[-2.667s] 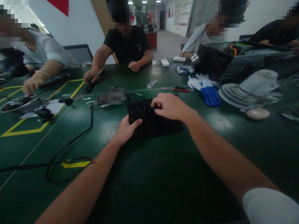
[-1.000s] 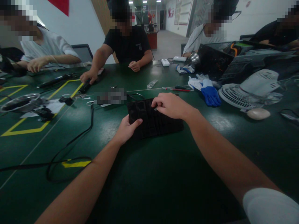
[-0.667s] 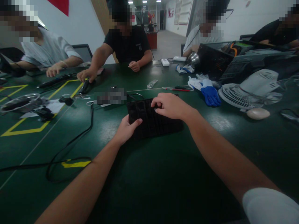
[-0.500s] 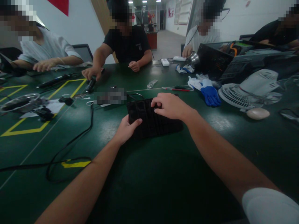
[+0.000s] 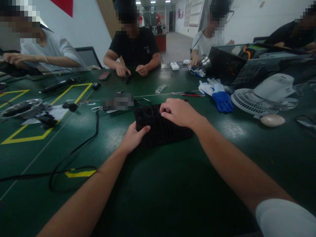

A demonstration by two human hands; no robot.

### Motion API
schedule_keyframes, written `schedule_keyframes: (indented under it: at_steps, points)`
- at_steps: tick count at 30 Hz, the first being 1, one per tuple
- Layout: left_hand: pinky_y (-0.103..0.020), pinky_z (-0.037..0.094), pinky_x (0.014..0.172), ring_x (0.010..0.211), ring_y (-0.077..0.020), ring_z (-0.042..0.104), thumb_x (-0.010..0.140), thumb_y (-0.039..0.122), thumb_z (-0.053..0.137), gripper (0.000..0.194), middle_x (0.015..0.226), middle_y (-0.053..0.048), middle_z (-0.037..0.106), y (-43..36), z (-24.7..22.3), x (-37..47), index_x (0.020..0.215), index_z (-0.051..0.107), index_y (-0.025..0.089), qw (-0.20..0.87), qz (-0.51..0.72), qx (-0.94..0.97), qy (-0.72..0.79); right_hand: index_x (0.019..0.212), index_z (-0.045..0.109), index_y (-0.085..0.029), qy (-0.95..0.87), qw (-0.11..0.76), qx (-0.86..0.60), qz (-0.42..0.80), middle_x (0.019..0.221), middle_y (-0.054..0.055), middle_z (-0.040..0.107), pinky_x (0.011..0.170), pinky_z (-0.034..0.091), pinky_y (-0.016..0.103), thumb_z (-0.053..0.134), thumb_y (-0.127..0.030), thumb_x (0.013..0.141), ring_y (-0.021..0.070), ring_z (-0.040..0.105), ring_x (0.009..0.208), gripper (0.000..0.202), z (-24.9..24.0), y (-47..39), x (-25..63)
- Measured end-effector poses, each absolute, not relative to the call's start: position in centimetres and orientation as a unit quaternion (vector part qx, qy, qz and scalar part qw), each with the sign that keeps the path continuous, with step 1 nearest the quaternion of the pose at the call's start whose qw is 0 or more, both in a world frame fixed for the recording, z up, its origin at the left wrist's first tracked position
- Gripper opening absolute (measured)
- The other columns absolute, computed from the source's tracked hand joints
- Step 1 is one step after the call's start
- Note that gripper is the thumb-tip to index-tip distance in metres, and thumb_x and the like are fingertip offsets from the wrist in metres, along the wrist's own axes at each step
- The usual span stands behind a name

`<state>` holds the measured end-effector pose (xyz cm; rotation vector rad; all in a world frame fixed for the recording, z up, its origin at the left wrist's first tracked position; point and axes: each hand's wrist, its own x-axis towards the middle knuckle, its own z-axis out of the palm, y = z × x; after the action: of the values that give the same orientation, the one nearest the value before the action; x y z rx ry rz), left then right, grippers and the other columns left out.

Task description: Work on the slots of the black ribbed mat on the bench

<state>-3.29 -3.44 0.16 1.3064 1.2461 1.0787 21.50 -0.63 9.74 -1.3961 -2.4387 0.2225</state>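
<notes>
A flat black case (image 5: 158, 131) with moulded recesses lies tilted slightly on the green table. My left hand (image 5: 134, 136) grips its left edge, thumb on top and the fingers hidden beneath. Over the case's upper right part is my right hand (image 5: 177, 112), its fingers curled and pinched together. Whatever those fingertips may hold is too small and dark to make out. Just beyond the case are a red-handled screwdriver (image 5: 191, 94) and a small clear plastic bag (image 5: 161, 89).
Blue and white gloves (image 5: 221, 98), a white fan (image 5: 264, 93) and an opened computer case (image 5: 266, 65) stand to the right. On the left lie a black cable (image 5: 74, 149), a metal ring-shaped part (image 5: 22, 108) and yellow tape marks. Several people sit around the table.
My hands and the case stay almost unchanged. Across the table, a co-worker's hand has moved right with a small dark object. The person at left has raised their hands leftward.
</notes>
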Motion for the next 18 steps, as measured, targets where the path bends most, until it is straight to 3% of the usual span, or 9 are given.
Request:
schedule_keyframes:
  at_steps: [18]
  points:
    - [-0.055,0.063,0.102,0.108,-0.0339,0.078,0.079,0.047,0.089,0.055,0.118,-0.011,0.082,-3.49,0.18,-3.26,0.122,0.072,0.018,0.499,0.44,0.541,0.515,0.117,0.084,-0.024,-0.861,0.165,-0.472,0.093,0.113,0.009,0.073,0.083,0.043,0.036,0.062,-0.022,0.106,0.0239,0.065,0.1,0.025,9.49,-0.07,21.93]
